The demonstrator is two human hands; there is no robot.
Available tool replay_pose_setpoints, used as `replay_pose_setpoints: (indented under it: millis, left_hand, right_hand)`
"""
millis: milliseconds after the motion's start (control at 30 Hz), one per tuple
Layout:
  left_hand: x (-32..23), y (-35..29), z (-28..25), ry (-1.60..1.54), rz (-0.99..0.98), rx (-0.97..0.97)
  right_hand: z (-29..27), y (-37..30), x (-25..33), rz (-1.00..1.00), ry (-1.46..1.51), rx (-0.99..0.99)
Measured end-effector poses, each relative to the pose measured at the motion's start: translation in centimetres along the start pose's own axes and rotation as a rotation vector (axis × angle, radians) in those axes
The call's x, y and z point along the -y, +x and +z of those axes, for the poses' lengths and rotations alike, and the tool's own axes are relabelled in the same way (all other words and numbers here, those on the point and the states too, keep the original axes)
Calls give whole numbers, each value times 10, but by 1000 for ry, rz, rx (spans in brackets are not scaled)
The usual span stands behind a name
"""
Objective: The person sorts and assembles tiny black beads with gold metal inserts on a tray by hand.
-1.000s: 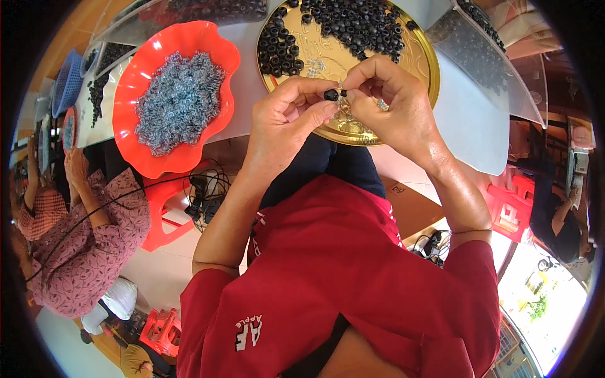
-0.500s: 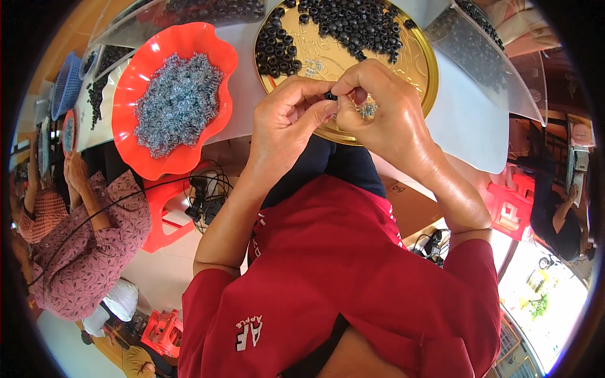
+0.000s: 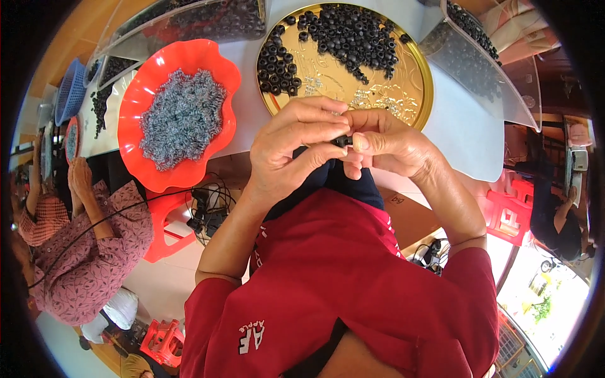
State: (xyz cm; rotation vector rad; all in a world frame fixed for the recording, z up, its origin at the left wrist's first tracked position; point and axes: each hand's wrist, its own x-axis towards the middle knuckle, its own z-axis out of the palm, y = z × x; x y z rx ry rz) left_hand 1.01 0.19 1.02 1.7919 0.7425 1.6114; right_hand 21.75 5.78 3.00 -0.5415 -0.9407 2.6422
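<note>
My left hand [image 3: 295, 148] and my right hand [image 3: 392, 143] meet in front of my lap, just off the near rim of a round gold tray [image 3: 428, 94]. Between their fingertips I pinch a small black plastic part [image 3: 342, 141], mostly covered by the fingers. On the tray lie a large heap of black ring-shaped parts [image 3: 353, 38], a smaller group of black rings [image 3: 277, 69] at its left, and small shiny metal or clear pieces [image 3: 394, 104] near my right hand. Left of my hands, a red scalloped bowl [image 3: 130, 120] holds many small metal springs [image 3: 183, 120].
Clear bins with black parts stand at the table's back left [image 3: 189, 31] and right [image 3: 485, 69]. A blue basket [image 3: 70, 91] is at the far left. A person in a patterned pink shirt [image 3: 94, 252] sits at my left. Red stools [image 3: 165, 233] and cables [image 3: 208, 208] are below.
Both hands, still pinching the black part, have moved down and nearer to me, off the tray's near edge. More of the shiny pieces on the tray show. The view has shifted slightly.
</note>
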Motion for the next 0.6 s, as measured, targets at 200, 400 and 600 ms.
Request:
replay_pose_setpoints:
  millis: [200, 400, 600]
  left_hand:
    - [-7, 4, 3, -2, 1, 13]
    - [-2, 5, 8, 61, 7, 42]
    - [-6, 15, 18, 148, -79, 48]
  right_hand:
    - [12, -3, -2, -71, 5, 45]
    - [9, -7, -5, -31, -22, -111]
    - [19, -29, 36, -6, -506, -345]
